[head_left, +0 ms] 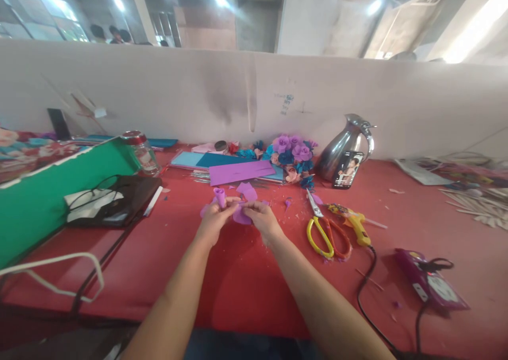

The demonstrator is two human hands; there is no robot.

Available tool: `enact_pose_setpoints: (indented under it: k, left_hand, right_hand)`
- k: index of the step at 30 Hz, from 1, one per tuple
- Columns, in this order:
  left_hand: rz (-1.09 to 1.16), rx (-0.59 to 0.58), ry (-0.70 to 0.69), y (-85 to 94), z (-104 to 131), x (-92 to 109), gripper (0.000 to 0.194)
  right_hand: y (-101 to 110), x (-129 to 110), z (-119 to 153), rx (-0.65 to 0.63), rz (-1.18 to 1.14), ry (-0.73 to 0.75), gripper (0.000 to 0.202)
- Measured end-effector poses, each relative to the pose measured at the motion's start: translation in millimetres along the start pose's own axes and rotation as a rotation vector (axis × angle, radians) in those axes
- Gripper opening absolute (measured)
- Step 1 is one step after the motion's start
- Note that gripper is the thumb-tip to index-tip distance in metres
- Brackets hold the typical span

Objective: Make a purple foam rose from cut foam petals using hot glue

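Observation:
My left hand (215,219) is closed, with a small rolled purple paper flower (219,196) standing up from it. Between both hands is a purple paper petal (242,215), pinched at its upper edge by the fingers of my right hand (261,215). The left fingertips touch the petal's other side. More cut purple petals (247,191) lie on the red table just beyond my hands. Behind these are a flat purple paper strip (239,173) and a bunch of finished paper flowers (293,153) in purple, blue and pink.
To the right lie scissors (320,235), a yellow glue gun (359,228) with its cable and a purple power strip (431,280). A steel jug (333,145) stands behind a propped phone (348,170). At left are a glass jar (143,156), a dark bag (119,198) and a green panel (67,204).

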State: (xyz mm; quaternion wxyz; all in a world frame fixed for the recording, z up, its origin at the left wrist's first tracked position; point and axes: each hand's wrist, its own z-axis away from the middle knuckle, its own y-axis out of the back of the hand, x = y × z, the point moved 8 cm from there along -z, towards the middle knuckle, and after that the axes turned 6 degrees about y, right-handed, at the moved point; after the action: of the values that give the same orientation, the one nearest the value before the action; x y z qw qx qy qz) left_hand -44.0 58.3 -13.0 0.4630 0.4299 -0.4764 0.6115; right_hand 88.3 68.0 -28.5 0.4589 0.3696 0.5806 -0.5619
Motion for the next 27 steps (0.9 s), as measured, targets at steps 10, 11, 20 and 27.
enact_pose_setpoints:
  k: [10, 11, 20, 27]
  left_hand:
    - [0.026, -0.081, 0.077, -7.9, -0.4, -10.5, 0.03]
    - [0.051, -0.073, 0.08, -7.1, -1.0, -10.5, 0.03]
    - [0.192, -0.084, 0.092, -4.7, -4.9, -14.7, 0.031]
    - [0.313, -0.003, 0.04, 4.9, -8.7, -10.0, 0.035]
  right_hand:
    - [8.1, -10.5, 6.5, 0.155, -0.087, 0.129, 0.028]
    - [7.4, -11.5, 7.5, 0.153, -0.086, 0.132, 0.028]
    - [3.9, -26.3, 12.1, 0.17, 0.027, 0.248, 0.024]
    - [46.6, -88.7, 56.5, -0.037, 1.241, 0.338, 0.021]
